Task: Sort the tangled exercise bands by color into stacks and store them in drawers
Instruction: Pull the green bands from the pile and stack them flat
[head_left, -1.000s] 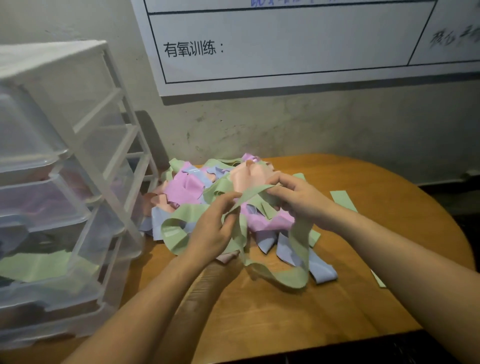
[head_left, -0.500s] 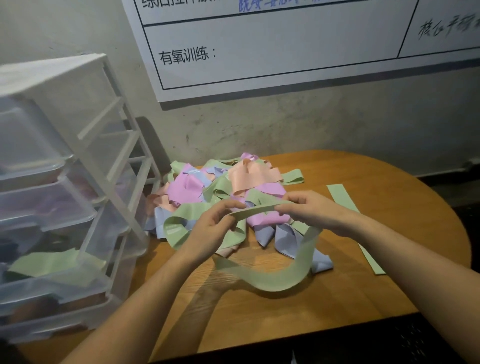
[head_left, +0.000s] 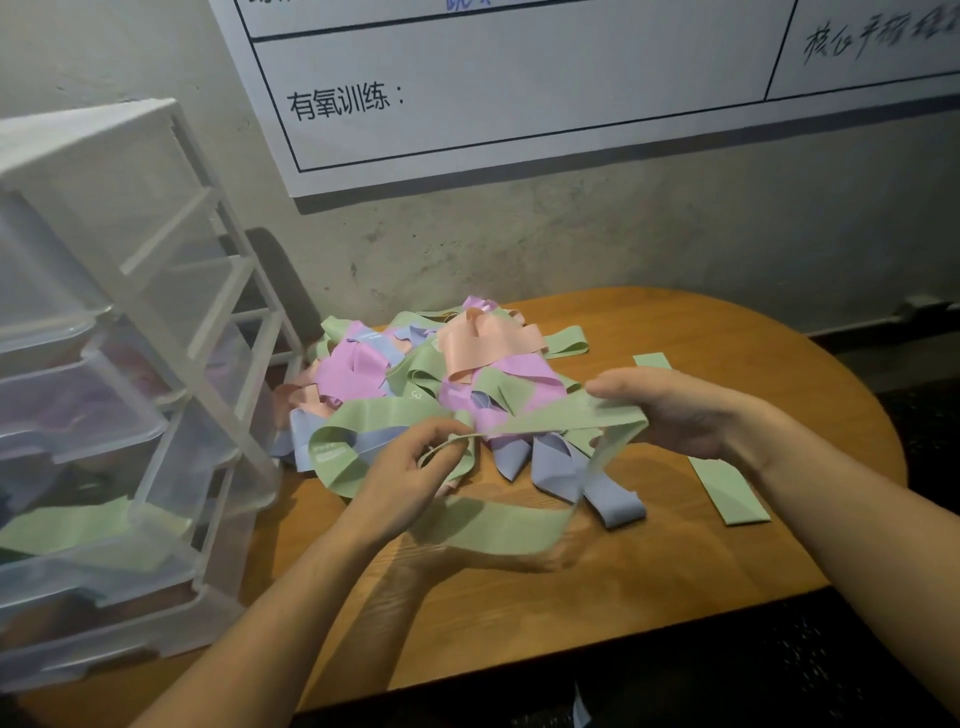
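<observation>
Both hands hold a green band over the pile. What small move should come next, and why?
Probably lay the green band flat on the other green band by the right hand. It hangs free of the tangled pile between that hand and the left hand, so it looks ready to stack.
</observation>
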